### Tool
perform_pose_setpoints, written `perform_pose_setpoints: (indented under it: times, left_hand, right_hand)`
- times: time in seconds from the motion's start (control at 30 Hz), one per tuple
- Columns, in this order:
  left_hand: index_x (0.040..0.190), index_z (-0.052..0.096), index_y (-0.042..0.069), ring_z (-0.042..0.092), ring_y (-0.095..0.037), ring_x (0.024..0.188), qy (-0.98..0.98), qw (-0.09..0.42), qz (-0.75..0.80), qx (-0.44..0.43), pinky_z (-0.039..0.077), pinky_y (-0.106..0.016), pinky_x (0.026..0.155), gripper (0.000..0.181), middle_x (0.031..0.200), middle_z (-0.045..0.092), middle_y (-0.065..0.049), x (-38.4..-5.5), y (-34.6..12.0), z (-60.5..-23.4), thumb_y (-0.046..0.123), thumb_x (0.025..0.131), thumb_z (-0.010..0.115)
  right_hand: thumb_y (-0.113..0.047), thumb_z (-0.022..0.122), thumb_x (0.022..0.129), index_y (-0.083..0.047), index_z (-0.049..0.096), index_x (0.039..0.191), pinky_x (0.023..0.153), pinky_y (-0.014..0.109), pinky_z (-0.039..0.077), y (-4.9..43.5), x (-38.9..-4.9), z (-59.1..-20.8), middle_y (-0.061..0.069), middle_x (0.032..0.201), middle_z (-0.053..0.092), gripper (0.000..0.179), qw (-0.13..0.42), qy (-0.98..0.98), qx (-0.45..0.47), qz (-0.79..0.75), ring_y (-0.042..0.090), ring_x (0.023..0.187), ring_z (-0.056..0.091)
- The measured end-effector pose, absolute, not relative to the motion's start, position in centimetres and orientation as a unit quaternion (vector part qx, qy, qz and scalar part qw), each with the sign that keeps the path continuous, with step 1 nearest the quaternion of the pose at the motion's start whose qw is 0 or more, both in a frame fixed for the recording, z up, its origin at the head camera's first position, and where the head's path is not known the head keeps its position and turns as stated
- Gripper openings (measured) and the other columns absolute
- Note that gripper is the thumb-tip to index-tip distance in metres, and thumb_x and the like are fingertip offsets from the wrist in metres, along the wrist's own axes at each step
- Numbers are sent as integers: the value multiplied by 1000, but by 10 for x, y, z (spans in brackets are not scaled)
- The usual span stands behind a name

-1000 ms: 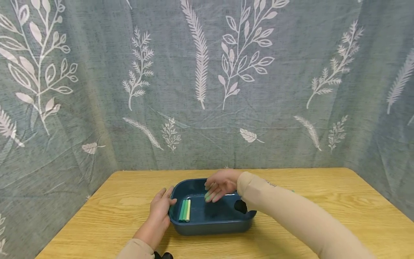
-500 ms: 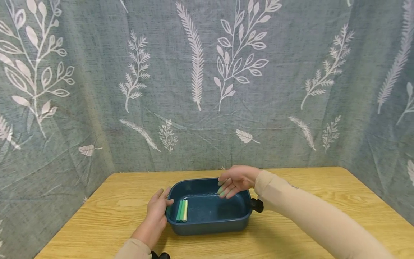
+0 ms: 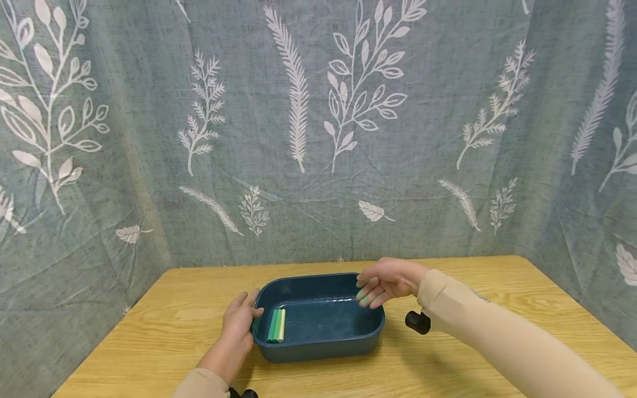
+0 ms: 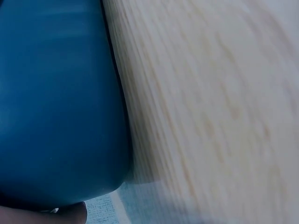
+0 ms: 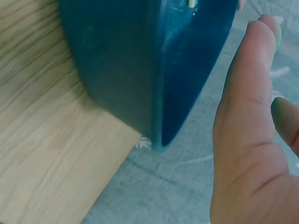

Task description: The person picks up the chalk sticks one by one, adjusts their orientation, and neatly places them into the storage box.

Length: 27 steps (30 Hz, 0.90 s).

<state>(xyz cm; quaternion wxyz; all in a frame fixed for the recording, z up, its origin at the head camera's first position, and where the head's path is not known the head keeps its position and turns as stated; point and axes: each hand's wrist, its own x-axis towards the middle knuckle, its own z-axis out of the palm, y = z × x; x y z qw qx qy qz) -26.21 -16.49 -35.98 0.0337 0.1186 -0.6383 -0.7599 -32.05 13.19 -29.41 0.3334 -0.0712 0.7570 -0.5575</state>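
A dark blue rectangular tub (image 3: 318, 351) stands on the table with three chalk-like sticks (image 3: 276, 326), two green and one pale yellow, side by side at its left end. My left hand (image 3: 238, 323) holds that end, thumb over the rim and fingers along the outside. In the left wrist view the tub's wall (image 4: 60, 102) fills the left, with a fingertip (image 4: 74, 213) at its corner. Over the tub's right end hovers my right hand (image 3: 388, 282), holding nothing. Its fingers (image 5: 250, 79) are extended with green-tinged tips, beside the tub's rim in the right wrist view.
The wooden table (image 3: 478, 309) extends on both sides of the tub. A grey-green curtain (image 3: 308, 221) with white leaf prints hangs behind it and along the sides. A black wrist device (image 3: 418, 322) hangs below the right sleeve.
My right hand has moved to the right, from over the middle of the tub to its right end. The left hand keeps its hold. The head view has shifted slightly.
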Motion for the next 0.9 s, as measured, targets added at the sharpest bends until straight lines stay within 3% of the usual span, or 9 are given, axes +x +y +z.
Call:
perform_pose_setpoints:
  times: [0.63,0.9]
  left_hand:
    - [152,-5,-6,-4,-43,144,-629,38,-767,117,9,-52,115,73,157,13,-24,-261,-166,-360,-18,92,36]
    - [152,-4,-6,-5,-43,144,-625,38,-770,120,10,-51,115,73,157,12,-23,-261,-166,-360,-18,92,35]
  right_hand:
    - [-15,44,100,16,45,126,73,29,56,167,-305,-296,11,89,67,40,313,752,-80,-574,15,76,68]
    - [-18,44,100,17,40,132,73,29,56,184,-304,-299,11,93,65,47,309,753,-75,-576,14,75,67]
